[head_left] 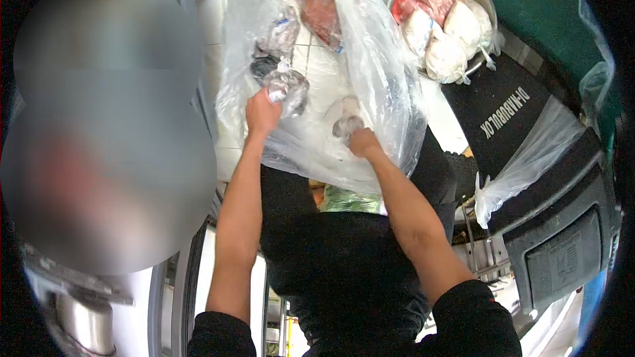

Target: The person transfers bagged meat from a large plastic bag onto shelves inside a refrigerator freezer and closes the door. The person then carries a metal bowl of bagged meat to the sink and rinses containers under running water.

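Note:
A large clear plastic bag (380,59) lies spread out in front of me over white tiles. My left hand (263,115) is closed on a small knotted plastic bag with dark greyish contents (291,92). To the right, my right hand (362,143) has its fingers closed on a small clear bag with pale grey contents (348,124). Beyond my left hand are a dark bundle (264,67) and another bag of greyish pieces (280,34). Farther up, a bag with reddish, meat-like contents (321,16) shows through the plastic.
At the upper right stands a metal bowl (491,8) with several bags of red and white contents. A black mat with white lettering (509,109), a loose clear bag (529,152) and a black lidded bin (562,244) are to my right. Green packaging (350,200) sits near my lap.

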### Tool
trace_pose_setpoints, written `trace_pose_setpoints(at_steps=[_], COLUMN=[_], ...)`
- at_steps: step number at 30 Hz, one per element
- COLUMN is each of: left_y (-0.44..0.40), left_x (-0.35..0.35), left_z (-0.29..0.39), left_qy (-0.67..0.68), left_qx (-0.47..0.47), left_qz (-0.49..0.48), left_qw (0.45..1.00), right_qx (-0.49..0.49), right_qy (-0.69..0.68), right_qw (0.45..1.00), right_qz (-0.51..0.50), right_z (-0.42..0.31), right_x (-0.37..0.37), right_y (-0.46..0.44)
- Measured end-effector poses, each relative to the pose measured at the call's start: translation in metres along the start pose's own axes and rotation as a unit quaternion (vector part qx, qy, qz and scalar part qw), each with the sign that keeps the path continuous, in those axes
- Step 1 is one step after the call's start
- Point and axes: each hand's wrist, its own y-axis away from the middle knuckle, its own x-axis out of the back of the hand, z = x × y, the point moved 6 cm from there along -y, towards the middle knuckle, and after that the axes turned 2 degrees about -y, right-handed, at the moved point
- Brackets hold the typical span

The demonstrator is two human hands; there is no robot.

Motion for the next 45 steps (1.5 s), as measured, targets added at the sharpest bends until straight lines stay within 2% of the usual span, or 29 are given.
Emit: trace_pose_setpoints(at_steps=[2, 3, 5, 6, 8, 10, 12, 13, 15, 16, 17, 18, 20, 22, 24, 25, 27, 30, 32, 33, 34, 35, 37, 38, 40, 41, 43, 44, 45], left_y=[0.029, 0.038, 0.052, 0.059, 0.072, 0.084, 0.110, 0.130, 0.167, 0.186, 0.208, 0.218, 0.241, 0.251, 0.271, 0.283, 0.315, 0.364, 0.408, 0.431, 0.451, 0.471, 0.515, 0.538, 0.566, 0.575, 0.567, 0.558, 0.557], left_x=[0.026, 0.031, 0.041, 0.046, 0.053, 0.062, 0.083, 0.105, 0.116, 0.120, 0.139, 0.140, 0.155, 0.167, 0.197, 0.212, 0.250, 0.307, 0.362, 0.389, 0.409, 0.439, 0.504, 0.539, 0.603, 0.633, 0.674, 0.688, 0.704], left_z=[0.001, -0.006, -0.015, -0.016, -0.017, -0.016, 0.001, 0.013, 0.007, 0.000, 0.002, 0.000, 0.000, -0.002, -0.003, -0.004, -0.001, -0.025, -0.019, -0.025, -0.030, -0.038, -0.040, -0.043, -0.048, -0.049, -0.068, -0.079, -0.096], left_qy=[0.116, 0.121, 0.147, 0.170, 0.217, 0.216, 0.394, 0.412, 0.535, 0.647, 0.665, 0.698, 0.744, 0.728, 0.671, 0.675, 0.602, 0.578, 0.556, 0.550, 0.634, 0.633, 0.759, 0.779, 0.758, 0.755, 0.769, 0.770, 0.630], left_qx=[0.008, 0.040, 0.048, 0.056, 0.063, 0.091, 0.079, 0.097, 0.073, 0.010, 0.045, 0.037, 0.029, -0.015, -0.046, -0.057, -0.125, -0.142, -0.199, -0.230, -0.251, -0.286, -0.320, -0.292, -0.325, -0.354, -0.377, -0.379, -0.283], left_qz=[0.037, 0.038, 0.060, 0.065, 0.076, 0.075, 0.054, 0.035, -0.004, -0.021, -0.017, -0.029, -0.054, -0.047, -0.038, -0.028, -0.012, 0.062, 0.103, 0.163, 0.165, 0.213, 0.248, 0.331, 0.395, 0.404, 0.390, 0.379, 0.521], left_qw=[0.993, 0.991, 0.986, 0.982, 0.971, 0.969, 0.914, 0.905, 0.841, 0.762, 0.746, 0.714, 0.666, 0.684, 0.739, 0.735, 0.788, 0.802, 0.801, 0.786, 0.713, 0.687, 0.510, 0.446, 0.405, 0.376, 0.339, 0.345, 0.501], right_qx=[0.053, 0.064, 0.011, 0.021, 0.159, 0.183, 0.226, 0.246, 0.176, 0.161, 0.344, 0.407, 0.385, 0.356, 0.354, 0.356, 0.364, 0.384, 0.392, 0.399, 0.409, 0.419, 0.446, 0.456, 0.443, 0.459, 0.472, 0.478, 0.487], right_qy=[0.027, 0.034, -0.069, -0.064, -0.151, -0.204, -0.258, -0.285, -0.217, -0.190, -0.284, -0.350, -0.488, -0.551, -0.582, -0.594, -0.613, -0.634, -0.654, -0.657, -0.660, -0.662, -0.664, -0.670, -0.702, -0.690, -0.681, -0.676, -0.651], right_qw=[0.997, 0.996, 0.974, 0.972, 0.938, 0.928, 0.908, 0.889, 0.923, 0.941, 0.889, 0.843, 0.779, 0.749, 0.729, 0.720, 0.701, 0.670, 0.643, 0.632, 0.620, 0.606, 0.564, 0.530, 0.397, 0.445, 0.427, 0.418, 0.453], right_qz=[0.041, 0.050, 0.217, 0.226, 0.270, 0.253, 0.241, 0.262, 0.266, 0.230, 0.101, 0.045, 0.081, 0.094, 0.067, 0.050, 0.015, -0.041, -0.080, -0.096, -0.114, -0.137, -0.204, -0.250, -0.391, -0.340, -0.363, -0.374, -0.365], right_z=[-0.018, -0.030, -0.041, -0.047, -0.071, -0.102, -0.123, -0.128, -0.124, -0.096, -0.103, -0.102, -0.122, -0.158, -0.200, -0.213, -0.241, -0.288, -0.306, -0.319, -0.331, -0.343, -0.368, -0.379, -0.405, -0.410, -0.414, -0.417, -0.411], right_x=[0.040, 0.059, 0.114, 0.131, 0.178, 0.225, 0.247, 0.252, 0.261, 0.258, 0.271, 0.278, 0.276, 0.260, 0.246, 0.241, 0.235, 0.224, 0.224, 0.222, 0.219, 0.217, 0.214, 0.210, 0.210, 0.212, 0.209, 0.208, 0.209], right_y=[0.016, 0.028, 0.061, 0.075, 0.104, 0.156, 0.205, 0.233, 0.309, 0.330, 0.360, 0.375, 0.361, 0.337, 0.322, 0.320, 0.324, 0.336, 0.354, 0.361, 0.372, 0.383, 0.406, 0.419, 0.452, 0.454, 0.471, 0.480, 0.474])
